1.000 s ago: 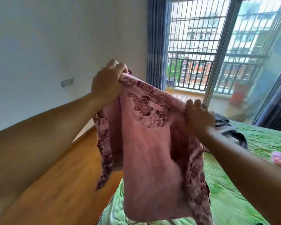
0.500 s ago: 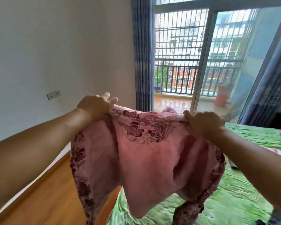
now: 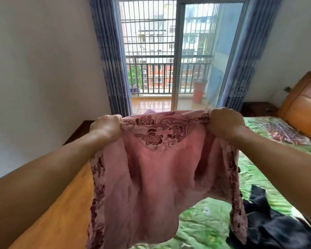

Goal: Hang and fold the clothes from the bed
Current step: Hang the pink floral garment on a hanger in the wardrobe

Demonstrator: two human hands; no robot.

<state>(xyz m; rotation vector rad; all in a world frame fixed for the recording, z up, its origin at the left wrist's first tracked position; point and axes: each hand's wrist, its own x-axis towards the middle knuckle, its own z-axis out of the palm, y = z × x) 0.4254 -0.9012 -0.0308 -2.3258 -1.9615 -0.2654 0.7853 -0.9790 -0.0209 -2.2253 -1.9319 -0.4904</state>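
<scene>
So we're standing at the left edge of the bed, with a strip of wood floor running between that edge and the white wall on our left, all the way up to the glass door and its blue curtains. The wooden headboard closes off the far right side. On the green sheet there's a dark garment bunched up low on the right, just beside the hanging side of the shirt, and a patterned cloth lying flat up near the headboard, well apart from it. The pink shirt (rose print round the collar and down the front edges, little label facing us) is up in the air in front of us, spread wide over the bed's edge, partly above the floor and partly above the sheet. Our left hand has its fingers curled tight round the shirt's left shoulder, and our right hand grips the right shoulder the same way, so the collar is stretched nearly level between the two fists. The rest hangs down below the knuckles; we can't tell if the bottom hem touches the sheet.
</scene>
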